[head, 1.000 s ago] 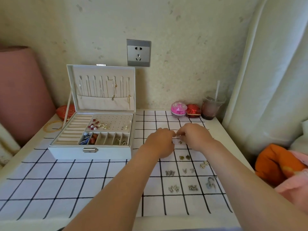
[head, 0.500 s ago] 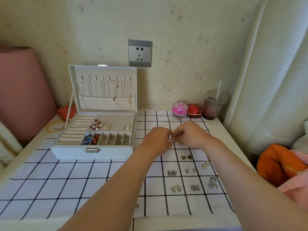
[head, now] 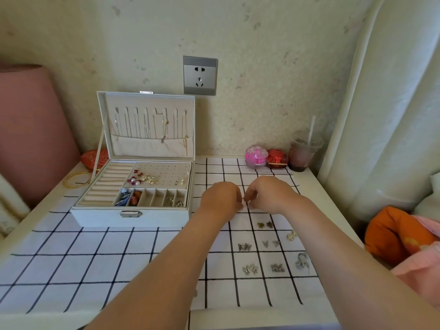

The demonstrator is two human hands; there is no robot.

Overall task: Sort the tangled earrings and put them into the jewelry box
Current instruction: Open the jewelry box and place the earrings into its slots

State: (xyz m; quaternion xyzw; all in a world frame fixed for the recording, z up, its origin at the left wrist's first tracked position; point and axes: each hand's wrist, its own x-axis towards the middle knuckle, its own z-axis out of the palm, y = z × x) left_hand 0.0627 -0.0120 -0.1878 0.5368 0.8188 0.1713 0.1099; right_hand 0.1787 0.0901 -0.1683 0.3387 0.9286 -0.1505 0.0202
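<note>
The white jewelry box stands open at the left, with earrings on its peg panel and in its small front compartments. My left hand and my right hand meet fingertip to fingertip just right of the box, above the checked cloth, fingers curled and pinching something tiny that I can barely make out between them. Several pairs of small earrings lie on the cloth below my right hand: a bronze pair, a silver pair, another silver pair and a dangling one.
A pink round case, a red case and a plastic cup with a straw stand at the back right by the wall. Gold bangles and a red pouch lie left of the box. An orange cushion sits off the table's right edge.
Both hands have stayed together and shifted slightly left and toward the box, still working the tiny piece between the fingertips. The earrings on the cloth have not moved.
</note>
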